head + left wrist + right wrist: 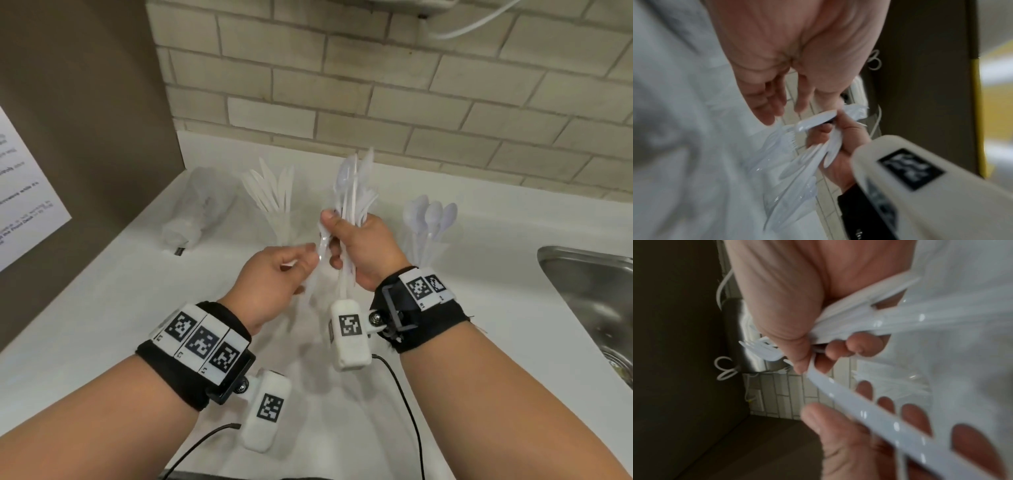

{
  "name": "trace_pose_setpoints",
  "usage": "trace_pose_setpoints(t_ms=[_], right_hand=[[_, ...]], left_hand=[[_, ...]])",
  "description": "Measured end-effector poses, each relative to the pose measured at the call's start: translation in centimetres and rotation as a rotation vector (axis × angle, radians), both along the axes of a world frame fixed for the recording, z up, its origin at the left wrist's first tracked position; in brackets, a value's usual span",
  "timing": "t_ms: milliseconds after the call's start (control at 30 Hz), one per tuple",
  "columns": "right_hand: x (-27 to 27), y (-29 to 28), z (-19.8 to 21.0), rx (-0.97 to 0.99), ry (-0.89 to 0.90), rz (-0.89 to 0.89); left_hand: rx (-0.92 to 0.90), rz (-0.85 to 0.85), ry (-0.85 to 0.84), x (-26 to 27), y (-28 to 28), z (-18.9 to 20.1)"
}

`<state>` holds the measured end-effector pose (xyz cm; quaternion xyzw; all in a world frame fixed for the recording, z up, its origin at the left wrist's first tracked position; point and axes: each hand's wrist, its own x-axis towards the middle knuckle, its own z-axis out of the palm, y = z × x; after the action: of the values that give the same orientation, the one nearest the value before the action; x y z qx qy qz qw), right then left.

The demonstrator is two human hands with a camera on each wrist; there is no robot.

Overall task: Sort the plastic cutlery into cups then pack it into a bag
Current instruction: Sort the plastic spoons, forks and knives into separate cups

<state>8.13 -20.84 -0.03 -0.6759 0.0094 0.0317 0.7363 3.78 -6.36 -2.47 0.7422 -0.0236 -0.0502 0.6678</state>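
My right hand point(330, 236) grips an upright bundle of white plastic cutlery point(352, 192) above the white counter point(102, 308); spoons and forks stick out of its top. My left hand point(301, 260) pinches the handle of a single piece point(322, 246) at the bundle's lower left. In the right wrist view that handle point(869, 415) lies between the left thumb and fingers. Behind the hands, one clear cup holds knives point(274, 195) and another holds spoons point(428, 219). The head view shows no cup with forks.
A crumpled clear plastic bag point(191, 212) lies at the back left by the brown side panel point(85, 120). A steel sink point(589, 291) is set into the counter at the right. A tiled wall point(411, 85) runs behind.
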Motion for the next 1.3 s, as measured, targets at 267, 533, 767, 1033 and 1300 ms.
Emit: trace_pose_setpoints(t_ms=[267,533,767,1033,1300], right_hand=[[0.5,2.4,2.0,-0.046,-0.134,-0.151],[-0.6,3.6,3.9,0.031,-0.274,-0.112],[-2.4,5.1,1.7,-0.064,-0.296,-0.090],[-1.7,4.7,1.0,0.004,-0.277,-0.040],[-2.2,4.4,0.0,0.081,-0.111,0.252]], left_hand=[[-0.552,-0.156,0.432,0.0,0.4,0.4],[-0.672,-0.141,0.689,1.1,1.6,-0.9],[-0.993,-0.176,0.571,1.3,1.6,0.1],[-0.843,-0.235,0.567,1.5,2.0,-0.2],[-0.552,-0.404,0.280,2.1,4.0,0.8]])
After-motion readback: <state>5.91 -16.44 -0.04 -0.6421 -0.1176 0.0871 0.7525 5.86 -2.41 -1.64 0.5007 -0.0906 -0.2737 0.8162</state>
